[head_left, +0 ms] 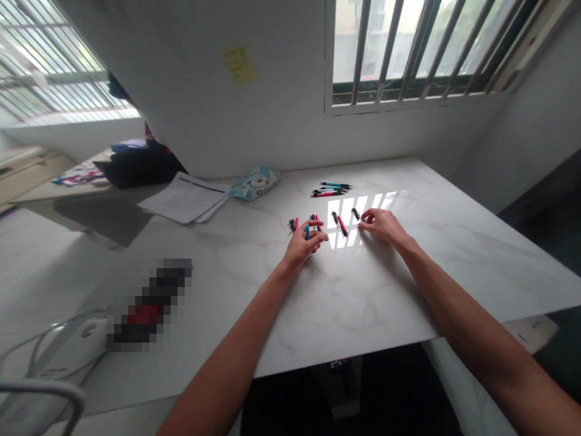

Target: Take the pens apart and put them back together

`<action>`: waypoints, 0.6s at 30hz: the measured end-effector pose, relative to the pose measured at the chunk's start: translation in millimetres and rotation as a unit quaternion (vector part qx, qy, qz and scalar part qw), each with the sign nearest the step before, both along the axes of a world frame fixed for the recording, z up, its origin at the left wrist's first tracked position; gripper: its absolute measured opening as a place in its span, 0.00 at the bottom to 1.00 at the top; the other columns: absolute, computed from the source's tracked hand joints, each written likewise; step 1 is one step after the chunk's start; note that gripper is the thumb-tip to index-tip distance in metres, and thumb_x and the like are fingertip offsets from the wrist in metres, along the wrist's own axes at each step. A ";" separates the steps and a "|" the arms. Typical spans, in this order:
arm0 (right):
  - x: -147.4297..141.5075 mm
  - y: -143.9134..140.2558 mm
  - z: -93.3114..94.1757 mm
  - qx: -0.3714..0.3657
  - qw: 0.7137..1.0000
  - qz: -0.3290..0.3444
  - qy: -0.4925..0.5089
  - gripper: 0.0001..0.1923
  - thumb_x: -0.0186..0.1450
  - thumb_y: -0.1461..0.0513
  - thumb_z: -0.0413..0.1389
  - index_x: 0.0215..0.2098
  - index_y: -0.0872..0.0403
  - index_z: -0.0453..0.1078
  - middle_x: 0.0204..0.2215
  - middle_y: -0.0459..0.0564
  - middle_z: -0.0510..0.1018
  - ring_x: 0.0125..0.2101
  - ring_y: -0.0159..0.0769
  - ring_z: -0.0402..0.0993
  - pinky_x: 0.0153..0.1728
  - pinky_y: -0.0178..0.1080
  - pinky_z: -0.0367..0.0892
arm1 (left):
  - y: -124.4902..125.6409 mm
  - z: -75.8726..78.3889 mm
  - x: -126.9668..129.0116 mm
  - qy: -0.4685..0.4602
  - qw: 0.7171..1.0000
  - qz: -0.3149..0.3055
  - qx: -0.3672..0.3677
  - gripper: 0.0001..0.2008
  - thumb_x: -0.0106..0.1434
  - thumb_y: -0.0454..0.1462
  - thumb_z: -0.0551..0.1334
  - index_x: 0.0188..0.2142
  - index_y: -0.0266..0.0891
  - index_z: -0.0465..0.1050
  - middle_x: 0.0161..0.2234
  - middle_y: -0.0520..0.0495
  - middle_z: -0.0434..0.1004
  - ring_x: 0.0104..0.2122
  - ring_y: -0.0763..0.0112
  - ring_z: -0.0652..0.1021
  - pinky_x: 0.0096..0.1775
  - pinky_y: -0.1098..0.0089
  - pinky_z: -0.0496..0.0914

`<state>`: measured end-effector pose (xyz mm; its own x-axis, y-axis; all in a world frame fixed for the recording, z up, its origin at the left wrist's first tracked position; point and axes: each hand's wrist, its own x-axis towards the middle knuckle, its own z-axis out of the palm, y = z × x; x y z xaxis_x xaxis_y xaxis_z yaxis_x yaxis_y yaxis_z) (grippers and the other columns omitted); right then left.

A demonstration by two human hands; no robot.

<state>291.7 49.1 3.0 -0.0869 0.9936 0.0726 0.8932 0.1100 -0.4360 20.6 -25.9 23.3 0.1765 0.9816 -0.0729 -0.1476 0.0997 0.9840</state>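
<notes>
My left hand (303,245) is closed around a short teal pen barrel (307,232), which stands up between the fingers. Just past that hand lie a red pen part with a black piece (293,224) and another red pen part (318,221), partly covered by my fingers. To its right are a black pen part (334,217) and a red pen barrel (342,226). My right hand (380,224) has its thumb and forefinger drawn together beside a black pen part (356,214). Whether anything small is between those fingertips is hard to make out.
Several whole pens (329,193), red and blue, lie grouped farther back. A wipes packet (255,183) and printed papers (184,198) sit at back left. A pixelated dark object (152,306) and a white device with cables (68,357) occupy the left side of the table (318,321).
</notes>
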 end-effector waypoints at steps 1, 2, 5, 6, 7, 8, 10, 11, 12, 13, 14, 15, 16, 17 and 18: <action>0.9 0.5 -0.1 -0.001 1.000 0.003 0.002 0.17 0.65 0.54 0.64 0.49 0.54 0.80 0.42 0.52 0.85 0.40 0.42 0.80 0.38 0.37 0.68 | -0.1 0.0 0.2 0.001 1.000 -0.001 0.000 0.28 0.50 0.44 0.76 0.48 0.39 0.71 0.29 0.51 0.78 0.21 0.82 0.63 0.25 0.74 0.51; 1.7 0.9 -0.4 -0.001 1.000 0.006 0.005 0.17 0.65 0.54 0.64 0.49 0.53 0.80 0.42 0.52 0.85 0.39 0.41 0.80 0.38 0.37 0.68 | -0.2 0.0 0.5 0.001 1.000 -0.002 0.000 0.28 0.50 0.43 0.76 0.48 0.39 0.71 0.29 0.51 0.78 0.21 0.82 0.63 0.25 0.74 0.51; 3.7 1.9 -1.5 0.005 1.000 0.011 0.013 0.16 0.65 0.55 0.63 0.49 0.53 0.81 0.40 0.51 0.85 0.37 0.40 0.79 0.38 0.37 0.68 | -0.9 0.7 1.2 0.002 1.000 -0.001 -0.001 0.28 0.50 0.43 0.76 0.47 0.39 0.71 0.29 0.51 0.78 0.21 0.82 0.63 0.25 0.75 0.52; 4.2 2.1 -1.9 0.009 1.000 0.013 0.015 0.16 0.65 0.56 0.63 0.49 0.53 0.81 0.39 0.51 0.85 0.37 0.40 0.79 0.38 0.37 0.68 | -1.2 1.2 1.4 0.003 1.000 0.000 -0.002 0.28 0.50 0.43 0.76 0.47 0.38 0.71 0.29 0.51 0.78 0.21 0.82 0.63 0.25 0.75 0.52; 4.6 2.2 -2.3 0.013 1.000 0.015 0.017 0.16 0.65 0.56 0.63 0.49 0.52 0.81 0.39 0.51 0.85 0.37 0.40 0.79 0.38 0.38 0.68 | -1.6 1.8 1.6 0.004 1.000 0.001 -0.003 0.28 0.50 0.43 0.76 0.47 0.38 0.71 0.29 0.51 0.78 0.21 0.82 0.63 0.24 0.75 0.52; 4.8 2.3 -2.6 0.018 1.000 0.018 0.018 0.16 0.65 0.56 0.63 0.49 0.52 0.81 0.38 0.51 0.85 0.36 0.41 0.79 0.38 0.38 0.69 | -2.0 2.5 1.7 0.005 1.000 0.002 -0.005 0.28 0.50 0.44 0.76 0.47 0.38 0.71 0.29 0.51 0.78 0.21 0.82 0.63 0.24 0.75 0.52; 5.2 2.2 -3.0 0.023 0.999 0.025 0.023 0.15 0.65 0.57 0.63 0.49 0.52 0.81 0.38 0.51 0.85 0.36 0.41 0.79 0.38 0.38 0.69 | -2.7 3.9 2.1 0.004 1.000 0.004 -0.009 0.29 0.49 0.44 0.77 0.47 0.38 0.71 0.29 0.51 0.78 0.20 0.82 0.63 0.24 0.75 0.52; 5.4 2.1 -3.0 0.024 0.999 0.028 0.025 0.15 0.65 0.57 0.63 0.49 0.52 0.81 0.38 0.51 0.85 0.36 0.41 0.79 0.38 0.38 0.69 | -3.0 4.6 2.3 0.004 1.000 0.005 -0.010 0.29 0.49 0.44 0.77 0.47 0.38 0.71 0.29 0.51 0.78 0.20 0.82 0.63 0.24 0.75 0.52; 5.6 2.1 -3.1 0.024 0.999 0.030 0.026 0.15 0.65 0.58 0.63 0.49 0.52 0.81 0.38 0.51 0.85 0.36 0.41 0.79 0.38 0.38 0.69 | -3.2 5.0 2.5 0.004 1.000 0.005 -0.011 0.29 0.48 0.44 0.77 0.47 0.38 0.71 0.29 0.51 0.78 0.20 0.82 0.63 0.24 0.75 0.52; 6.0 2.1 -3.3 0.025 0.999 0.032 0.027 0.15 0.65 0.58 0.63 0.49 0.52 0.82 0.38 0.51 0.85 0.36 0.41 0.79 0.38 0.38 0.69 | -3.4 5.4 2.7 0.004 1.000 0.006 -0.011 0.29 0.48 0.44 0.77 0.46 0.38 0.71 0.29 0.51 0.78 0.20 0.81 0.63 0.24 0.75 0.52; 6.5 2.2 -3.5 0.025 0.999 0.033 0.027 0.15 0.65 0.58 0.62 0.49 0.52 0.82 0.38 0.51 0.85 0.36 0.41 0.79 0.38 0.38 0.69 | -3.4 5.5 2.8 0.004 1.000 0.006 -0.010 0.29 0.48 0.44 0.77 0.47 0.38 0.71 0.29 0.51 0.78 0.20 0.81 0.63 0.24 0.75 0.52; 7.2 2.4 -3.8 0.024 0.999 0.033 0.027 0.15 0.65 0.59 0.62 0.49 0.52 0.82 0.38 0.51 0.85 0.36 0.41 0.79 0.38 0.38 0.70 | -3.4 5.4 2.9 0.004 1.000 0.004 -0.009 0.29 0.48 0.44 0.77 0.47 0.38 0.71 0.29 0.51 0.78 0.20 0.81 0.64 0.24 0.75 0.52; 7.8 2.7 -4.0 0.024 0.999 0.034 0.029 0.15 0.65 0.59 0.62 0.49 0.52 0.81 0.38 0.51 0.84 0.36 0.40 0.79 0.38 0.38 0.70 | -3.2 5.2 2.9 0.004 1.000 0.003 -0.009 0.29 0.49 0.44 0.77 0.47 0.39 0.71 0.29 0.51 0.78 0.20 0.81 0.64 0.24 0.75 0.53; 8.3 3.0 -4.0 0.027 0.998 0.034 0.035 0.15 0.65 0.60 0.62 0.50 0.53 0.81 0.38 0.52 0.84 0.35 0.40 0.79 0.39 0.39 0.70 | -3.0 4.7 2.8 0.004 1.000 0.003 -0.009 0.29 0.49 0.44 0.77 0.47 0.39 0.71 0.29 0.51 0.78 0.20 0.81 0.64 0.24 0.75 0.53; 8.4 3.1 -3.6 0.035 0.998 0.036 0.044 0.16 0.65 0.60 0.62 0.51 0.53 0.81 0.38 0.52 0.84 0.35 0.40 0.78 0.40 0.40 0.71 | -2.7 4.0 2.7 0.003 1.000 0.002 -0.010 0.29 0.49 0.43 0.77 0.47 0.39 0.70 0.29 0.51 0.78 0.20 0.81 0.64 0.24 0.75 0.53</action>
